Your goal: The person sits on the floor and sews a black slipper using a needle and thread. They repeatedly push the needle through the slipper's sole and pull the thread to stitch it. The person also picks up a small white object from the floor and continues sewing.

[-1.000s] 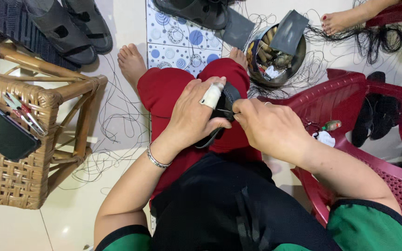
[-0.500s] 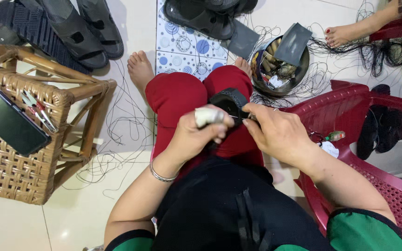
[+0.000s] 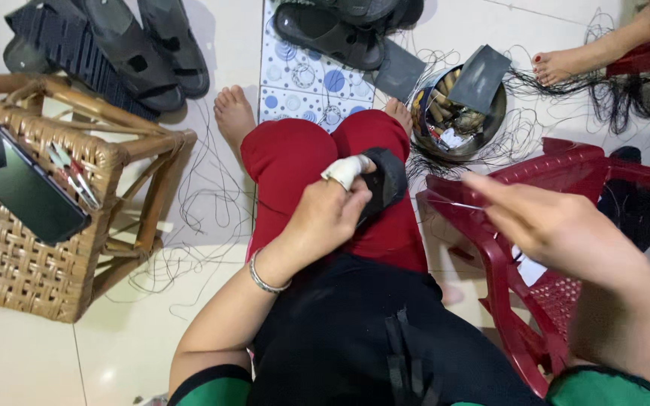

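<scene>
My left hand (image 3: pixel 329 214), its index finger wrapped in white tape, grips a dark curved piece of sandal material (image 3: pixel 383 184) against my red-clad knee (image 3: pixel 302 162). Off to the right, over a red plastic chair (image 3: pixel 566 218), my right hand (image 3: pixel 547 225) pinches a thin needle or thread (image 3: pixel 457 201) between its fingertips. A fine thread seems to run from it back toward the dark piece, though it is barely visible.
A wicker stool (image 3: pixel 47 225) at left carries a dark phone (image 3: pixel 28 194) and small tools. Dark sandals (image 3: pixel 144 45) lie at top, and a metal bowl (image 3: pixel 460 113) holds scraps. Loose black thread litters the floor. Another person's foot (image 3: pixel 566 64) shows at top right.
My right hand has pulled away from the dark piece, moving out to the right over the red chair. My left hand stays on the piece at my knee.
</scene>
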